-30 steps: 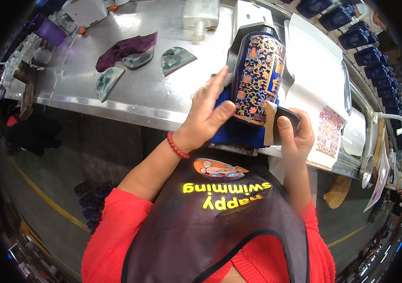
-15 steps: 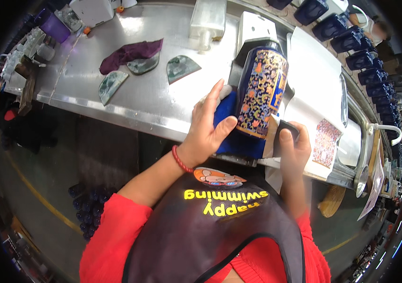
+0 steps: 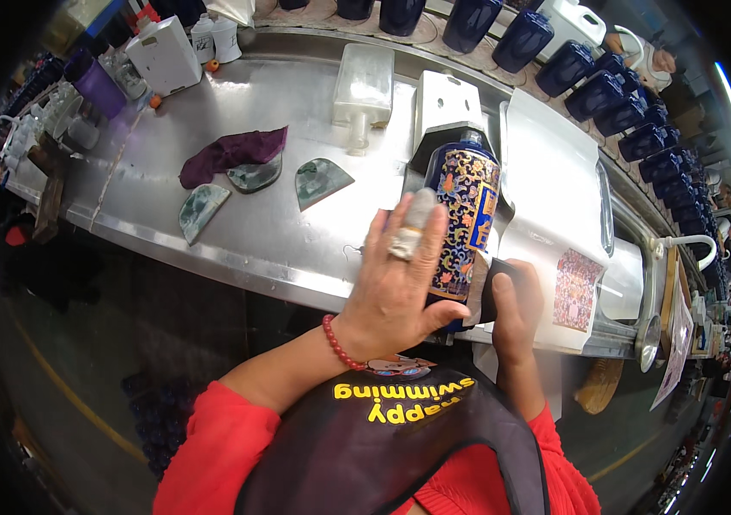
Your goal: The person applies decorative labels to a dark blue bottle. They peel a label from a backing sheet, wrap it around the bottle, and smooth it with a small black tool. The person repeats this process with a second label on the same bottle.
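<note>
A dark blue bottle (image 3: 466,215) with a colourful floral label lies tilted on a black holder, its neck pointing away from me. My left hand (image 3: 393,287) lies along the bottle's left side with fingers stretched out; two of them wear pale finger covers. By the bottle's lower right edge, my right hand (image 3: 517,309) is closed round a flat, dark scraper-like piece (image 3: 492,294). A strip of pale paper or film (image 3: 477,287) shows between that piece and the label. The fingertips of my right hand are partly hidden.
On the metal table (image 3: 254,257) lie a purple cloth (image 3: 232,156) and green marbled curved pieces (image 3: 324,183). A clear bottle (image 3: 363,86) and a white container (image 3: 449,99) stand behind. At right is a patterned sheet (image 3: 577,287); several blue bottles (image 3: 524,40) line the far side.
My left hand has moved from beside the bottle onto its side, fingers now flat against it. My right hand keeps the dark piece at the label's lower edge. The view has shifted.
</note>
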### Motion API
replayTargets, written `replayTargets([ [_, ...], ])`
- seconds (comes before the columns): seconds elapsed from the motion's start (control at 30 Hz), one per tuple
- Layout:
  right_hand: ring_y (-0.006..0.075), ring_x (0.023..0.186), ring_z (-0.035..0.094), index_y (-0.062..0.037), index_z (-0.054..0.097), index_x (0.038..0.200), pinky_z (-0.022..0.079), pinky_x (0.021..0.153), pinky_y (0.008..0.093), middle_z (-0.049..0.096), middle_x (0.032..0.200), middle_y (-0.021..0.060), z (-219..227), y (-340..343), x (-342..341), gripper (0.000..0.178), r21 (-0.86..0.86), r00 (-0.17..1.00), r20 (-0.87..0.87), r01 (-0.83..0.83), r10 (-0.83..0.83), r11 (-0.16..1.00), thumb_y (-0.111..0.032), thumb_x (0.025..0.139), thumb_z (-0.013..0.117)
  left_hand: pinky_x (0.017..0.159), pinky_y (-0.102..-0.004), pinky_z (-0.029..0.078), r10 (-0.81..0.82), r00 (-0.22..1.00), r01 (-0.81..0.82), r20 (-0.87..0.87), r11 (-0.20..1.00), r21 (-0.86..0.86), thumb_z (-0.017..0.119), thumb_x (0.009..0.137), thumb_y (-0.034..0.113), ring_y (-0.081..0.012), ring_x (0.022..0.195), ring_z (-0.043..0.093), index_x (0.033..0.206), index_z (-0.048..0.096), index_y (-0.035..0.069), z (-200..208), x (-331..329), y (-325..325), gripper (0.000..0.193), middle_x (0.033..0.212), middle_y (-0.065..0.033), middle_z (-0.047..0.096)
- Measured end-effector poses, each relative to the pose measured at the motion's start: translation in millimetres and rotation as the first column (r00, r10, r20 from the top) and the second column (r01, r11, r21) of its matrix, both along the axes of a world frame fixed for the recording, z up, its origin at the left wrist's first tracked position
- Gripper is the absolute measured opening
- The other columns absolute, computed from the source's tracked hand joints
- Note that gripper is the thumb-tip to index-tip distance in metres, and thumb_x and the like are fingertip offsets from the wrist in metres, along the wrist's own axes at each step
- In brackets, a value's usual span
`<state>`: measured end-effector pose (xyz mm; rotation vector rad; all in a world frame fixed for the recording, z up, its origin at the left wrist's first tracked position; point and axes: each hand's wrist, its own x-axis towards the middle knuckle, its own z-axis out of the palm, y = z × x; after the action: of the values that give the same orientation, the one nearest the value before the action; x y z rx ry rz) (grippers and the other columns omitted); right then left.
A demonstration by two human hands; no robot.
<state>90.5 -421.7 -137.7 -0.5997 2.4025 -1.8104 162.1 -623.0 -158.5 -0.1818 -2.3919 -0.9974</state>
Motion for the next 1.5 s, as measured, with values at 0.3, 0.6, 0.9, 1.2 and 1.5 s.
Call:
replayTargets([
  [0.3,0.0080,0.077,0.058,0.0008,0.059,0.113,0.048,0.067,0.0240,0.065,0.087,0.0031,1.0,-1.3,-1.1,0.024,0.040,0.998,-0.069,0.007,-0.004,0.999,-0.021,0.103,0.065,0.122,-0.0575,0.024,-0.053,0.996,0.062,-0.065,0.988,0.140,0.052,0.094,0.071,-0.0559,0.146,0.029,0.159,0.023,-0.008,11.4,-36.6,6.1,0.106,0.156,-0.0349,0.034],
  [0.6,0.0084,0.074,0.056,0.0000,0.059,0.112,0.048,0.066,0.0244,0.063,0.084,0.0024,-1.5,-1.1,-3.7,0.026,0.072,0.993,-0.121,0.011,-0.003,0.997,-0.023,0.103,0.066,0.119,-0.0580,0.027,-0.025,0.999,0.017,0.035,0.976,0.217,0.047,0.098,0.070,-0.0484,0.134,0.047,0.152,0.034,-0.013,11.2,-63.5,-18.2,0.100,0.138,-0.0337,0.053],
  [0.9,0.0081,0.072,0.056,-0.0003,0.058,0.113,0.047,0.063,0.0245,0.062,0.083,0.0021,-3.6,0.4,-6.4,0.026,0.070,0.997,-0.079,-0.010,0.015,0.997,-0.023,0.103,0.066,0.116,-0.0577,0.028,-0.013,1.000,0.012,0.000,0.983,0.183,0.047,0.098,0.070,-0.0432,0.126,0.052,0.152,0.037,-0.011,4.6,-71.7,-26.5,0.098,0.120,-0.0251,0.062],
  [1.2,0.0076,0.072,0.055,-0.0006,0.058,0.113,0.047,0.063,0.0242,0.062,0.082,0.0013,-3.6,0.4,-5.4,0.026,0.065,0.998,-0.068,-0.006,0.010,0.998,-0.024,0.103,0.066,0.114,-0.0611,0.027,-0.036,0.999,0.029,0.033,0.984,0.176,0.047,0.098,0.070,-0.0441,0.131,0.048,0.153,0.038,-0.007,1.7,-70.9,-29.5,0.095,0.115,-0.0212,0.065],
  [1.5,0.0088,0.074,0.056,-0.0002,0.059,0.112,0.048,0.066,0.0252,0.062,0.084,0.0028,-4.5,0.8,-5.3,0.029,0.077,0.998,-0.066,0.003,0.002,0.997,-0.027,0.103,0.066,0.119,-0.0651,0.017,0.001,0.998,-0.013,-0.069,0.986,-0.168,0.045,0.096,0.075,-0.0494,0.141,0.038,0.159,0.028,-0.005,16.4,-62.9,-13.9,0.103,0.129,-0.0289,0.061],
])
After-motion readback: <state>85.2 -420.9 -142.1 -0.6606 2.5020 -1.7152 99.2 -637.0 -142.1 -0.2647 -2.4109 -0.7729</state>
